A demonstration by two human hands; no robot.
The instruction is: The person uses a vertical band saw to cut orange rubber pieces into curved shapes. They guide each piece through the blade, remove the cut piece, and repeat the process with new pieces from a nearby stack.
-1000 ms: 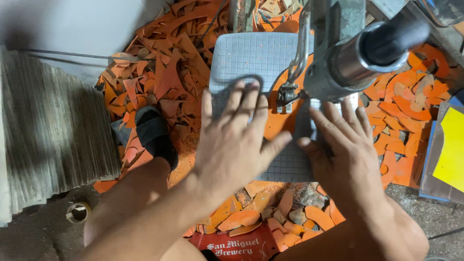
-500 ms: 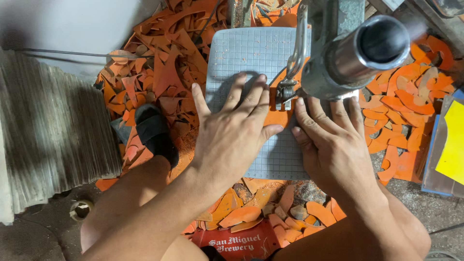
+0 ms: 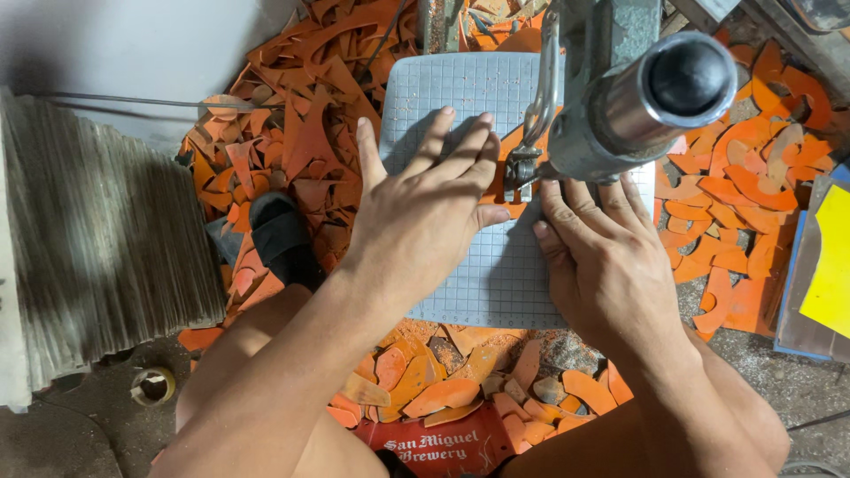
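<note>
The orange piece (image 3: pixel 509 173), at twelve o'clock on the gridded tabletop (image 3: pixel 496 265), is best fed slowly to the blade (image 3: pixel 522 168), pressed flat under the spread left hand (image 3: pixel 425 212) and right hand (image 3: pixel 602 257), neither grip closed.

I see a thin orange sheet piece (image 3: pixel 511 168) lying flat on the grey gridded saw table (image 3: pixel 460 88), mostly hidden under the left hand (image 3: pixel 425 217); its exposed edge sits at the blade, just beside the right hand (image 3: pixel 602 257).

Gridded saw table (image 3: pixel 460 88) bears an orange piece (image 3: pixel 512 159), both hands flat
</note>
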